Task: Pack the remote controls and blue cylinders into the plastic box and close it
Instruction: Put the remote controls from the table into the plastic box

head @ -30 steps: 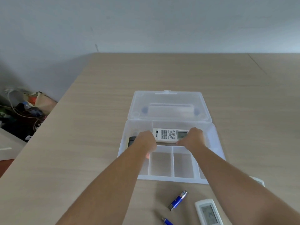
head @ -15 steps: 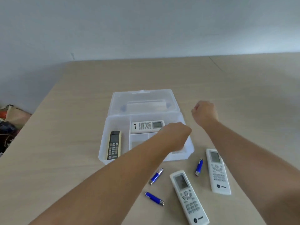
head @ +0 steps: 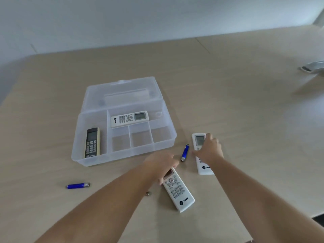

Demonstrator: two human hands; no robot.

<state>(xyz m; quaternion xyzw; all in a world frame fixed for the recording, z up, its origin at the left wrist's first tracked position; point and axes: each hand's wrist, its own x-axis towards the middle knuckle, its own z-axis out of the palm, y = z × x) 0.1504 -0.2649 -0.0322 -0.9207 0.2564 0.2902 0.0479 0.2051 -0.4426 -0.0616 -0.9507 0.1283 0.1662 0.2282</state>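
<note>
The clear plastic box (head: 122, 157) stands open with its lid (head: 121, 92) laid back. A white remote (head: 129, 118) lies in its rear compartment and a dark remote (head: 92, 142) in its left one. My left hand (head: 160, 164) is curled over the display end of a white remote (head: 180, 192) lying on the table. My right hand (head: 209, 149) rests with spread fingers on another white remote (head: 204, 170). One blue cylinder (head: 185, 152) lies between my hands. A second blue cylinder (head: 78, 185) lies to the left. The silver tip (head: 148, 193) of a third shows beside my left forearm.
The three small front compartments (head: 141, 139) of the box hold nothing. A grey object (head: 312, 67) lies at the far right of the wooden table (head: 228, 95). The table's near right corner ends at a dark floor (head: 319, 220).
Both hands left the box and came down to the table in front of it. Each now lies on a white remote. My view swung to the right.
</note>
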